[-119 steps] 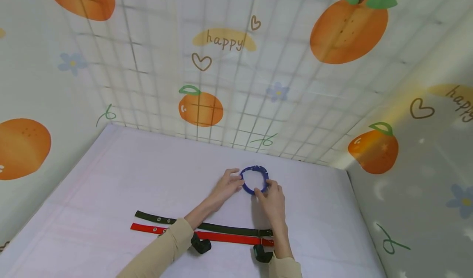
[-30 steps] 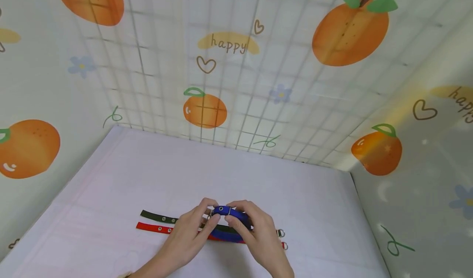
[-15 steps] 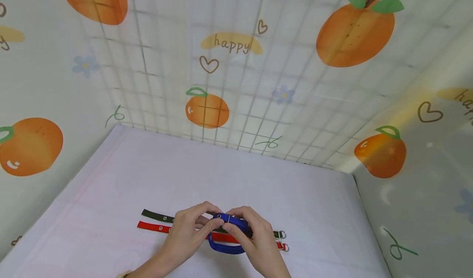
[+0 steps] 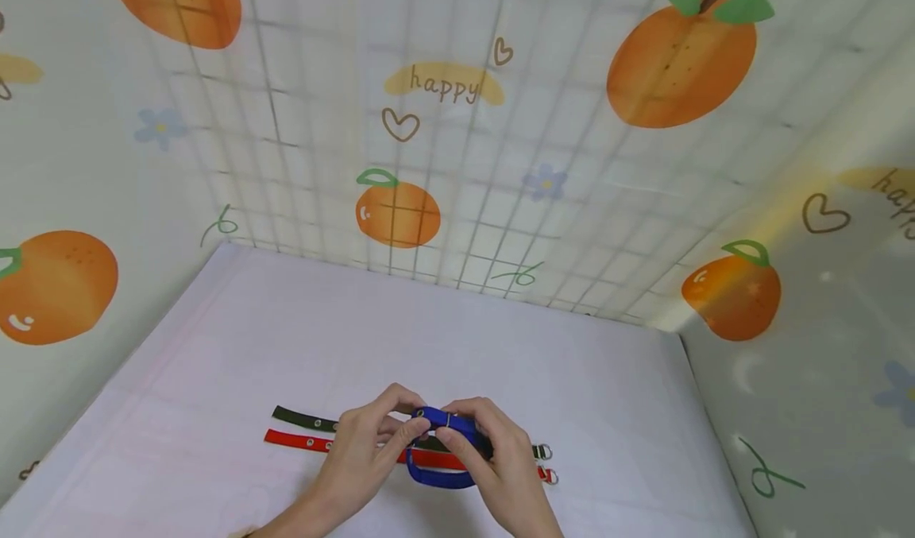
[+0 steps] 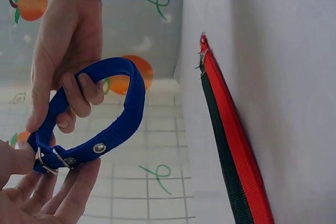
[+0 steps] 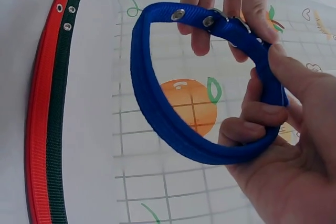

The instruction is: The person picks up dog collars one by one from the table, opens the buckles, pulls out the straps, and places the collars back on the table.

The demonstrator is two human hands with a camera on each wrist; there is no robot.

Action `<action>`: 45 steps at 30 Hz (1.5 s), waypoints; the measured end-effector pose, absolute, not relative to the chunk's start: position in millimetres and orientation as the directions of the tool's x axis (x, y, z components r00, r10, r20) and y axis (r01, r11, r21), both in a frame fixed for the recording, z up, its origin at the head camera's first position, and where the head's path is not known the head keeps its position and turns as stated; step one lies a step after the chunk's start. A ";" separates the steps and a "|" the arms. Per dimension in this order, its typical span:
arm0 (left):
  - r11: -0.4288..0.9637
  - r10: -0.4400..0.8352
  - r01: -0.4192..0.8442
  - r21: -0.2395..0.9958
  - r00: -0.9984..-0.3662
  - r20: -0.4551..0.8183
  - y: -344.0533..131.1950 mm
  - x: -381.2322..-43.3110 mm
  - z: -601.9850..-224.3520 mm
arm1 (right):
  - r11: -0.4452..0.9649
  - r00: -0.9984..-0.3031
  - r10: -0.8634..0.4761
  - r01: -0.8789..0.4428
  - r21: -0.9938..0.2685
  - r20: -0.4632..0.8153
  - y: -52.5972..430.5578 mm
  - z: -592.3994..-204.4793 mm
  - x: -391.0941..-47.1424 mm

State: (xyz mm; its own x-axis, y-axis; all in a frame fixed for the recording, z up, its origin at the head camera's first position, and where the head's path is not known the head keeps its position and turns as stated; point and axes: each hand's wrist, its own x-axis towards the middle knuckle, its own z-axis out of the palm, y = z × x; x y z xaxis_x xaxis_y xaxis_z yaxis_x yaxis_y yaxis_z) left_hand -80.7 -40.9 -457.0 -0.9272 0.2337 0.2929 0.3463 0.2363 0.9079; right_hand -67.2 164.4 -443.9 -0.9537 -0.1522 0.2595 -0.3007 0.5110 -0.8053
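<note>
A blue webbing collar point(image 4: 442, 479) with metal eyelets and a buckle point(image 5: 51, 160) forms a loop, raised above the table between both hands. My left hand point(image 4: 363, 452) pinches the band at the buckle between thumb and fingers. On the other side my right hand point(image 4: 506, 462) grips the band, its fingers curled round it in the right wrist view. Below the hands, a red collar point(image 4: 293, 440) and a dark green collar point(image 4: 303, 419) lie stretched out side by side, their middles partly covered by the hands and the blue loop.
A white table point(image 4: 236, 347) carries the two straight collars, their D-rings point(image 4: 546, 451) towards the right. Behind it rises a wall hanging point(image 4: 457, 164) printed with oranges and a grid; similar printed sheets stand at left and right.
Four seconds ago the blue loop was farther back on the table, with both hands at it. It is now held nearer, above the other collars; over the last second its lower side has swung towards me.
</note>
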 end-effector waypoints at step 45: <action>0.179 0.370 0.278 0.944 -0.908 0.197 -47.8 -80.4 -461.2 | 0.473 -0.978 -0.135 -0.206 -0.857 0.161 159.2 -446.0 -67.4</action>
